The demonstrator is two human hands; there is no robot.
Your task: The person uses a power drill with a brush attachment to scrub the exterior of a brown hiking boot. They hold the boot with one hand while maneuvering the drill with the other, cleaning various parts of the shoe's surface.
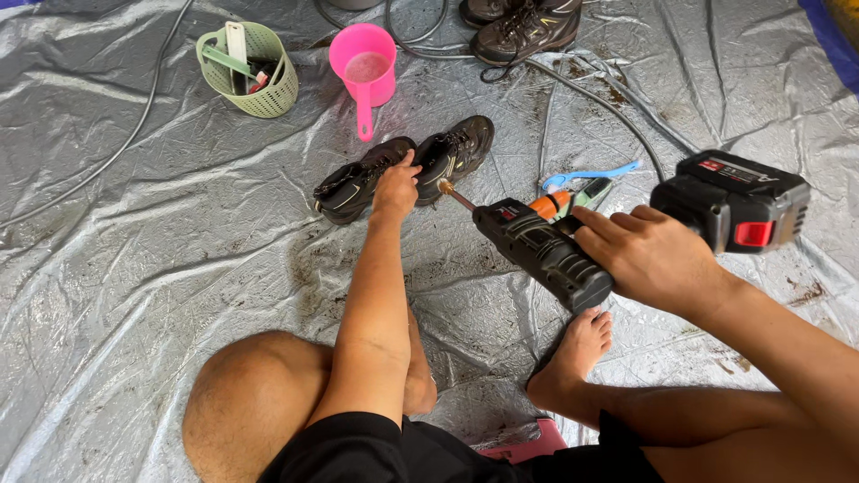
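My left hand (pixel 395 190) reaches forward and rests on a pair of dark, muddy lace-up shoes (pixel 404 165) lying on a grey plastic sheet. My right hand (pixel 646 255) grips a black cordless power tool (pixel 542 250) with a large battery pack (pixel 734 199) at its rear. A small brush bit (pixel 446 189) sticks out of the tool's front, pointing at the right shoe and nearly touching it. My bare knee and foot (pixel 577 353) lie below the tool.
A pale green basket (pixel 250 72) holding brushes stands at the back left, with a pink scoop cup (pixel 362 67) beside it. Another dark shoe (pixel 523 27) lies at the top. A blue-handled brush (pixel 586 179), an orange tool and hoses (pixel 608 103) cross the sheet.
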